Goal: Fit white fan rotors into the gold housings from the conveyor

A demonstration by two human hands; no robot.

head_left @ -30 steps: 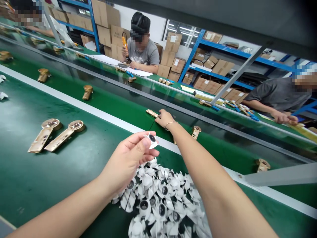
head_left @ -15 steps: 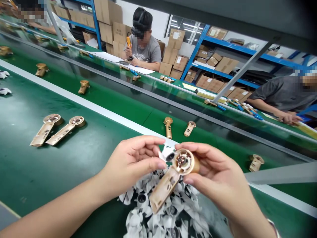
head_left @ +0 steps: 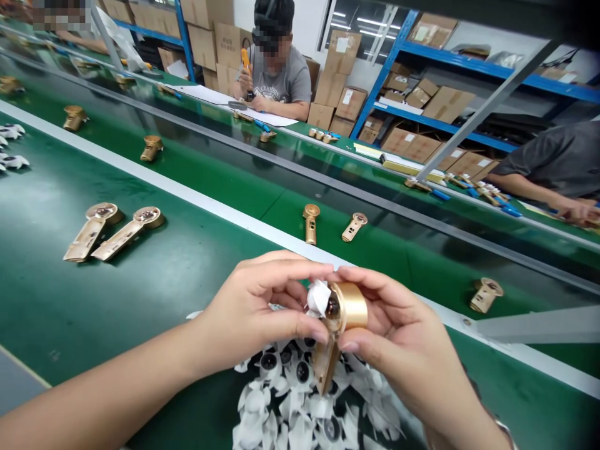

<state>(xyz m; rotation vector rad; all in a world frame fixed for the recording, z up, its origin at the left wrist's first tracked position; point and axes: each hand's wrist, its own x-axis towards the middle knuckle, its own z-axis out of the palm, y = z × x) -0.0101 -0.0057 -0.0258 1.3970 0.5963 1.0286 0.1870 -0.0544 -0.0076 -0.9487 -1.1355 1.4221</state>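
My left hand (head_left: 253,306) pinches a small white plastic part with a dark lens (head_left: 319,299) between its fingertips. The part sits against the open round head of a gold plastic housing (head_left: 349,306), which my right hand (head_left: 398,331) holds with its flat handle pointing down. The fingers partly hide the part and the housing. Below my hands, a heap of similar white parts (head_left: 300,394) lies on the green conveyor belt (head_left: 140,312). Two more gold housings (head_left: 89,231) (head_left: 126,234) lie to the left.
Further gold pieces (head_left: 310,224) (head_left: 354,226) (head_left: 485,295) stand on the belt beyond a white edge strip (head_left: 225,215). A grey rail (head_left: 534,328) crosses at right. Across the line, co-workers (head_left: 276,78) (head_left: 553,162) handle parts before shelves of cardboard boxes (head_left: 422,112).
My hands have come closer together. The gold housing has turned, its handle now pointing down, and the white part has moved against its round head.
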